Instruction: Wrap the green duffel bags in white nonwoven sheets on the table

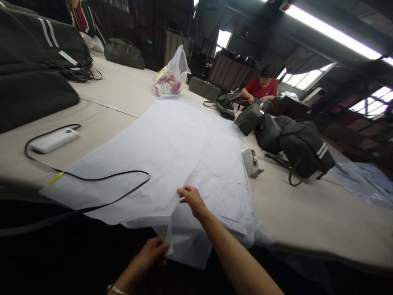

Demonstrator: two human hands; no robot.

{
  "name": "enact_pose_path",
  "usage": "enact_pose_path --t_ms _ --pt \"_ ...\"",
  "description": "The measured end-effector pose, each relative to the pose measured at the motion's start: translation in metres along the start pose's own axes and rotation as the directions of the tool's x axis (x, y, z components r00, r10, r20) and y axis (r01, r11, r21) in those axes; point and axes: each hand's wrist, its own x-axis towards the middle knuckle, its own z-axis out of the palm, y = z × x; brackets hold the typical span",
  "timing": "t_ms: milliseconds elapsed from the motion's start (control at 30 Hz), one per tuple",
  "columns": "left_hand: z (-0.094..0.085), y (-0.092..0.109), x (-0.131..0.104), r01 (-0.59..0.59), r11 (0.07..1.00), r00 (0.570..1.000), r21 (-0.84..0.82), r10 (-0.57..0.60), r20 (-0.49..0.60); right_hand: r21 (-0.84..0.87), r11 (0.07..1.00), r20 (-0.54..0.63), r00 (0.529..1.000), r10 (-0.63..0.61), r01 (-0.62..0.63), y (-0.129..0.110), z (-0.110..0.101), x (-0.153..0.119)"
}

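Observation:
Large thin white sheets (172, 139), like tissue paper, lie layered over the near part of the table, with their lower edge hanging off the front. My left hand (152, 250) pinches a hanging corner of the top sheet below the table edge. Higher up and to the right, my right hand (193, 200) has its thumb and fingers closed on that sheet's raised right edge. Between the two hands the sheet lifts slightly, showing another layer beneath. A dark cable (123, 175) loops across the left part of the sheets.
A white power bank (57, 140) rests on the table (307, 217) at left. A grey tape dispenser (251, 163) stands right of the sheets. Dark green bags (302, 143) line the right; more bags (33, 90) are at left. Behind the sheets sits a plastic bag (172, 76). A person in red (267, 88) handles bags.

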Motion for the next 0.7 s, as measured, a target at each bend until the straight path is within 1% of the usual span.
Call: enact_pose_path --t_ms 100,167,267,333,400,433,467,500,533,567,600,633,667,700 --pt "-0.007 0.012 -0.008 -0.025 0.996 1.000 -0.081 0.024 -0.010 0.079 0.995 0.051 0.997 0.050 -0.054 -0.020 -0.005 0.004" --pt "-0.011 0.015 -0.013 -0.044 0.993 0.998 -0.109 0.039 -0.046 0.106 0.989 0.076 0.993 0.092 -0.100 -0.024 -0.010 0.004" --pt "-0.012 0.012 -0.018 -0.056 0.985 0.997 -0.164 0.045 -0.070 0.105 0.979 0.085 0.983 0.164 -0.173 -0.013 -0.018 -0.002" --pt "-0.011 0.008 -0.019 -0.092 0.970 0.995 -0.226 0.081 -0.057 0.106 0.970 0.072 0.975 0.212 -0.219 0.000 -0.021 -0.007" --pt "-0.008 0.007 -0.020 -0.096 0.969 0.995 -0.227 0.091 -0.033 0.130 0.962 0.056 0.971 0.235 -0.240 0.011 -0.021 -0.010" --pt "-0.007 0.007 -0.020 -0.081 0.981 0.997 -0.179 0.078 -0.028 0.149 0.959 0.051 0.970 0.236 -0.241 0.015 -0.020 -0.010" --pt "-0.006 0.008 -0.022 -0.060 0.994 0.997 -0.092 0.056 -0.043 0.171 0.956 0.052 0.971 0.233 -0.239 0.018 -0.017 -0.011" --pt "-0.005 0.010 -0.024 -0.036 0.999 0.996 0.029 0.039 -0.081 0.192 0.952 0.058 0.971 0.230 -0.237 0.018 -0.013 -0.011" --pt "-0.004 0.013 -0.026 -0.016 0.985 0.987 0.171 0.042 -0.153 0.212 0.948 0.069 0.971 0.228 -0.237 0.018 -0.009 -0.011" --pt "-0.002 0.016 -0.029 0.003 0.950 0.966 0.313 0.079 -0.247 0.229 0.943 0.083 0.970 0.227 -0.240 0.017 -0.003 -0.012" --pt "0.000 0.019 -0.032 0.019 0.899 0.929 0.438 0.146 -0.341 0.245 0.939 0.097 0.970 0.225 -0.242 0.015 0.002 -0.012" --pt "0.003 0.021 -0.034 0.033 0.843 0.882 0.536 0.228 -0.413 0.260 0.935 0.109 0.970 0.218 -0.240 0.013 0.008 -0.012" --pt "0.006 0.024 -0.035 0.039 0.793 0.835 0.607 0.308 -0.456 0.275 0.933 0.117 0.971 0.207 -0.232 0.011 0.014 -0.012" --pt "0.010 0.025 -0.035 0.031 0.756 0.796 0.654 0.377 -0.473 0.292 0.931 0.120 0.974 0.191 -0.219 0.009 0.019 -0.012"
